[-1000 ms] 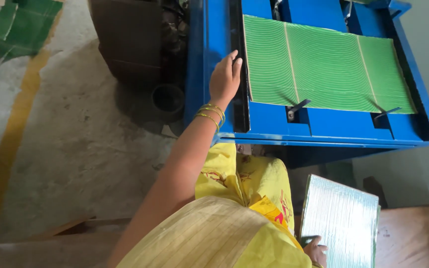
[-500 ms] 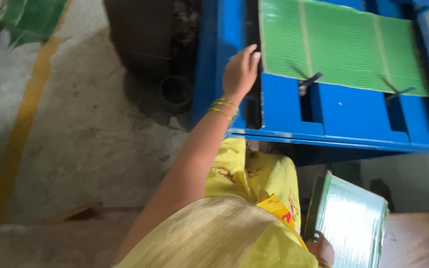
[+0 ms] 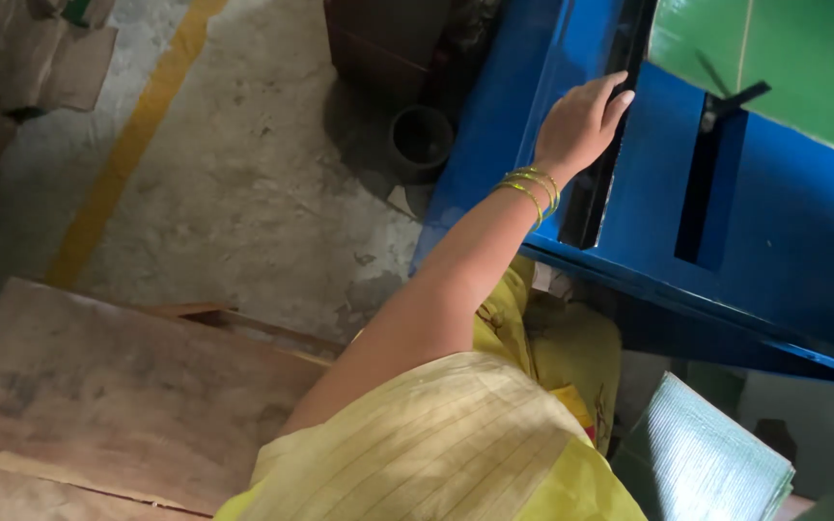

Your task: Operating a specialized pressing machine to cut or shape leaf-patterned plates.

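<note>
One left hand [image 3: 581, 121] rests on the blue machine [image 3: 774, 251] above concrete floor [image 3: 243, 183].

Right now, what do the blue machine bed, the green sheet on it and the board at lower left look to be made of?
The blue machine bed under the left hand: probably painted metal, with hard straight edges, cut slots and a slight sheen. The green sheet: looks like plastic or coated card, flat and smooth; which one is unclear. The board: bare wood, brown, grainy, stained and matt.
</note>
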